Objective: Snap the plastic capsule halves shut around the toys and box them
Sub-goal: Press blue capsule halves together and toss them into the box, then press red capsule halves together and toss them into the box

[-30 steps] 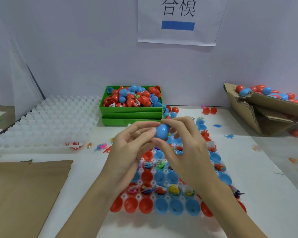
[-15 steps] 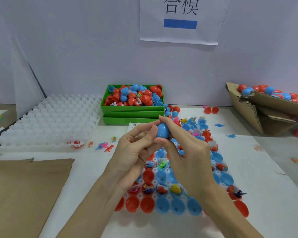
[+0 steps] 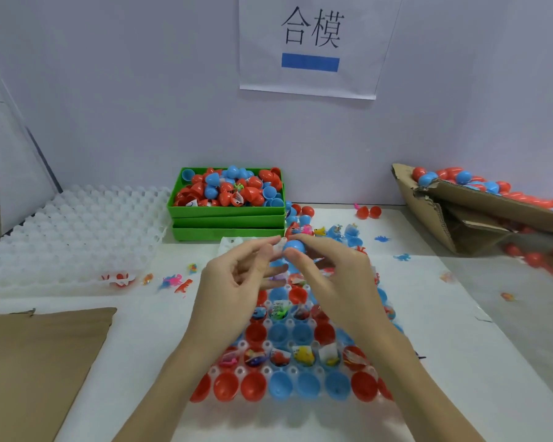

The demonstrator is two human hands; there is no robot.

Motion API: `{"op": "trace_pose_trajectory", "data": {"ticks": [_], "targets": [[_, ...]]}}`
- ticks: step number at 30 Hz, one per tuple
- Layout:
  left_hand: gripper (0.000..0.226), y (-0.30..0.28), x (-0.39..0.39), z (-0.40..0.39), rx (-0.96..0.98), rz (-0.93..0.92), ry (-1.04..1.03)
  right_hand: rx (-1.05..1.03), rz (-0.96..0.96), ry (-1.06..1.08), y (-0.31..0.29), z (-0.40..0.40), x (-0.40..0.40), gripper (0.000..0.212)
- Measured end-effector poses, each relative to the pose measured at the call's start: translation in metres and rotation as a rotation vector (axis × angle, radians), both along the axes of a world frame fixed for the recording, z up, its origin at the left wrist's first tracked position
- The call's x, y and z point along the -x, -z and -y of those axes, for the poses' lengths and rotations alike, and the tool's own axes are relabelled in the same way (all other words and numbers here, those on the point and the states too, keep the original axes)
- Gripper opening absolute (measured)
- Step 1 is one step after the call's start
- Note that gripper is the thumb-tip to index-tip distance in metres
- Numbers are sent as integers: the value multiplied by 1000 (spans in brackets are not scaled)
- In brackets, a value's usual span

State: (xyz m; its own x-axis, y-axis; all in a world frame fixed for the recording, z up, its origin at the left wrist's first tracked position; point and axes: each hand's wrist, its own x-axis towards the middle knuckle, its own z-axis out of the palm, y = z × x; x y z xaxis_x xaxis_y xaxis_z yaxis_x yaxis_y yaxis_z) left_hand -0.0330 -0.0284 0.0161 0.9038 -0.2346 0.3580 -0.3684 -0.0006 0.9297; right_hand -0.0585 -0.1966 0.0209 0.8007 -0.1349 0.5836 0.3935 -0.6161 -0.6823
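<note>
Blue capsule (image 3: 295, 245) pinched in the right hand (image 3: 339, 282) above the tray (image 3: 288, 358); left hand (image 3: 237, 282) loosely curled, fingertips touching it. Green box (image 3: 227, 202) behind, cardboard box (image 3: 479, 212) right of the tray.

Above the middle of the white table (image 3: 460, 330), the right hand (image 3: 339, 282) pinches a round blue plastic capsule (image 3: 296, 245) between thumb and fingertips, while the left hand (image 3: 233, 282) touches its left side with loosely curled fingers. Beneath them lies a clear dimpled tray (image 3: 288, 371) of red and blue capsule halves, some holding wrapped toys. A green plastic box (image 3: 227, 210) of capsule halves sits near the table's far edge, and a torn cardboard box (image 3: 460, 215) of closed capsules stands at the far right corner.
</note>
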Motion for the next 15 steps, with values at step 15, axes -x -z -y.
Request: {"op": "trace_pose_trajectory", "data": {"ticks": [15], "targets": [[15,6,-20,-21,-465,296,-349,-1460,-358,-202,-70,151,-65,44]]}}
